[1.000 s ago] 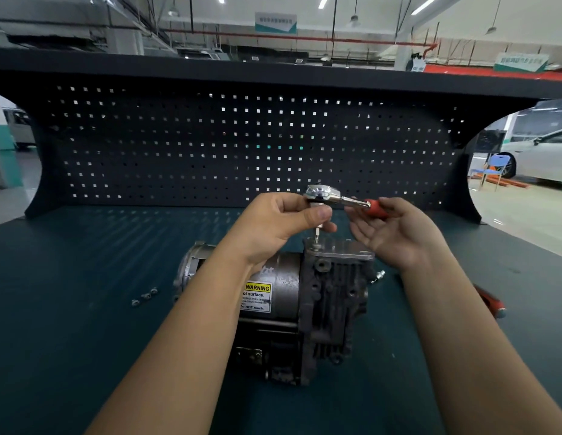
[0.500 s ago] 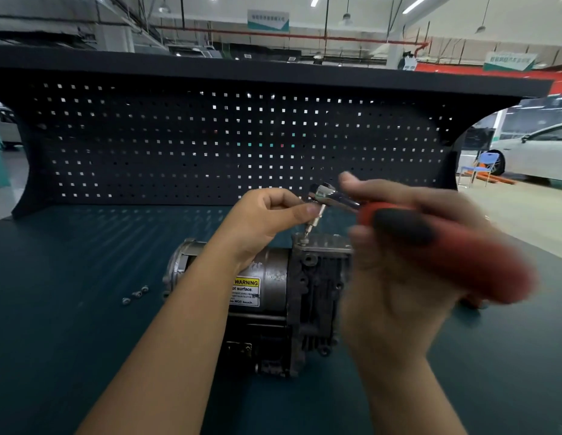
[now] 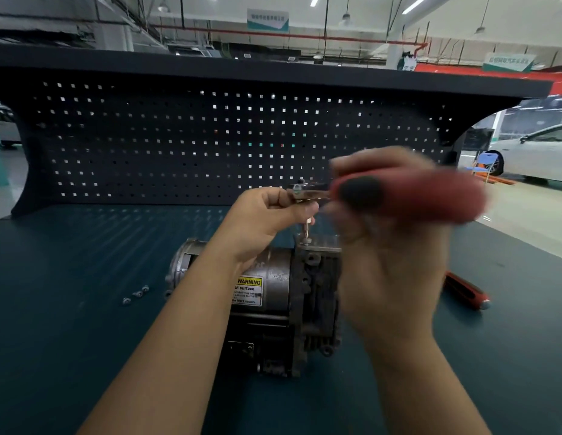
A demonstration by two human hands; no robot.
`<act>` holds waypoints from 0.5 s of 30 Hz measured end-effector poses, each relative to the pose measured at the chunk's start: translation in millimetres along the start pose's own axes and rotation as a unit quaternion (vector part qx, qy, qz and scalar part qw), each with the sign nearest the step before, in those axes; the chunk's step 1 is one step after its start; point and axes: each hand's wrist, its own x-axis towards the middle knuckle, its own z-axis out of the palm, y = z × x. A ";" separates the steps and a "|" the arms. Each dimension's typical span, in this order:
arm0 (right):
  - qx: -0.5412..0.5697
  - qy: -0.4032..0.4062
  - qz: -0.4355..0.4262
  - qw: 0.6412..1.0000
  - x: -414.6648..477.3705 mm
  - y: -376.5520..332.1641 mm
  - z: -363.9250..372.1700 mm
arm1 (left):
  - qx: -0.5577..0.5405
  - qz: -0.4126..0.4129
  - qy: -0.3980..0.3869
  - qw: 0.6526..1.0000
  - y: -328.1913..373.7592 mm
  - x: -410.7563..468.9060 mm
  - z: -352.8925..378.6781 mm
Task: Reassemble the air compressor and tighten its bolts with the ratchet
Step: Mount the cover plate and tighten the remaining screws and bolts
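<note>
Around: three loose screws on the green bench top left of the air compressor; a second red-handled tool to its right; a black pegboard behind.
In the way: blurred right hand, hiding the compressor's right end.
Air compressor: mid-bench, on its side, worn grey metal, yellow WARNING label.
Ratchet: above the top plate, bit down on a bolt.
Left hand: fingers curled round the ratchet head.
Right hand: fingers wrapped round the red handle.

I note the air compressor lying on its side on the teal bench, its warning label towards me. The left hand pinches the ratchet at its head, the bit standing on a bolt in the top plate. The right hand, blurred, grips the red handle. Loose bolts lie left of the compressor and a second red-handled tool lies to its right.
</note>
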 end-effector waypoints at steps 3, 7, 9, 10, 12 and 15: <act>0.134 0.194 0.114 0.965 -5.8 7.7 -12.8 | -0.014 0.000 -0.002 1.000 -1.7 -2.6 -0.6; 0.273 0.327 0.359 0.831 4.9 50.7 -29.2 | -0.020 -0.007 -0.009 1.000 0.5 -2.3 1.2; 0.317 0.312 0.490 0.750 11.2 79.5 -32.5 | -0.021 -0.009 -0.009 1.000 -1.2 -2.2 1.3; 0.309 0.271 0.543 0.732 12.6 87.9 -32.7 | -0.023 -0.008 -0.009 1.000 -1.6 -1.9 1.2; 0.292 0.206 0.594 0.721 8.9 102.4 -31.2 | -0.020 -0.010 -0.005 1.000 -2.2 -1.8 0.2; 0.312 0.214 0.570 0.730 0.4 102.4 -30.6 | -0.005 -0.010 -0.007 1.000 -2.3 -1.0 0.8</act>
